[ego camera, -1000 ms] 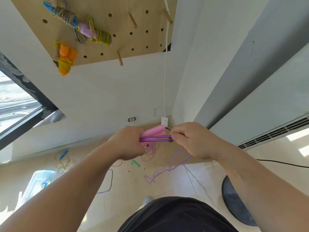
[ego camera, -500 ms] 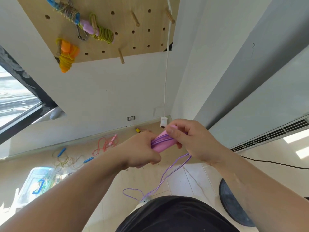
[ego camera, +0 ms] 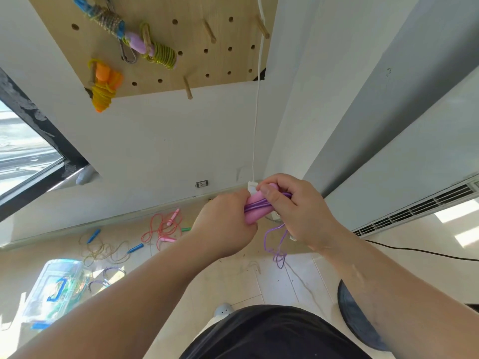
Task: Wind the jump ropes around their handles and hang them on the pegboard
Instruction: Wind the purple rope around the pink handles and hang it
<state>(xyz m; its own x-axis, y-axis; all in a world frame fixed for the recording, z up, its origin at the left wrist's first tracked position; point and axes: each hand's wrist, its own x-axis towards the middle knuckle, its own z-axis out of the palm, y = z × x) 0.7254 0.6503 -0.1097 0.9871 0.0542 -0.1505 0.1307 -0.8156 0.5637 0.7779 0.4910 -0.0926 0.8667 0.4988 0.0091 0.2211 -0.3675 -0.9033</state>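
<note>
My left hand (ego camera: 226, 225) grips the lower end of a pair of pink handles (ego camera: 256, 209). Several turns of purple rope (ego camera: 277, 246) lie across them. My right hand (ego camera: 298, 211) pinches the rope against the upper end of the handles, and a short purple loop hangs below it. The wooden pegboard (ego camera: 197, 60) is on the wall above. It holds three wound ropes: a blue-handled one (ego camera: 103, 18), a purple-handled one with green rope (ego camera: 153, 49) and an orange one (ego camera: 105, 88). Several pegs are bare, one of them (ego camera: 188, 87) at the lower edge.
On the floor lie a red rope with pink handles (ego camera: 162, 229), a tan rope with blue handles (ego camera: 106, 248) and a clear plastic box (ego camera: 55, 287). A white cable (ego camera: 256, 112) hangs down the wall. A dark round base (ego camera: 360, 320) stands at my right.
The long purple tail that trailed to the floor has been taken up; only a short loop hangs now. My right hand has moved over the top of the handles. More wraps lie on them.
</note>
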